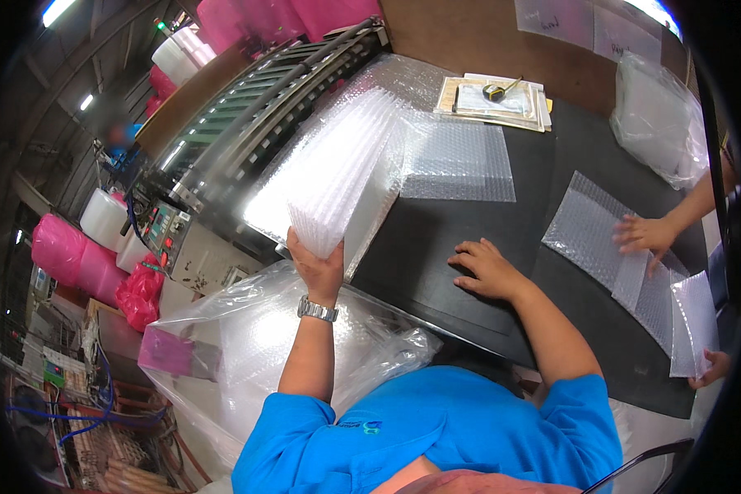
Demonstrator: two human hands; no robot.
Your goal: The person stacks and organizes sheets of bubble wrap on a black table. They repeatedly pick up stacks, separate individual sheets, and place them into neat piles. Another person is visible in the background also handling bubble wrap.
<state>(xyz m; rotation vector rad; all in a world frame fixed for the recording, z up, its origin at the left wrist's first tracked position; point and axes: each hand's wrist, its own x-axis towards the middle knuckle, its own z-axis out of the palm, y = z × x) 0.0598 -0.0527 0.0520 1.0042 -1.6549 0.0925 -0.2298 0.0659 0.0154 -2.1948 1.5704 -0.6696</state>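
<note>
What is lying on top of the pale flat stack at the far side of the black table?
A black-and-yellow tape measure sits on a whitish sheet atop the stack. The surface under the tape measure is hidden, and the sheet covers whatever lies directly beneath it.

The bubble-wrap stack (337, 169) is glossy plastic, the tabletop (420, 247) matt, the wristwatch (317, 309) metal.

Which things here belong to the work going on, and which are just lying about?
Seemingly in use:
- bubble-wrap stack, in the left hand
- black tabletop, under the right hand

Likely just lying about:
- tape measure, on papers
- pink rolls, at left
</note>
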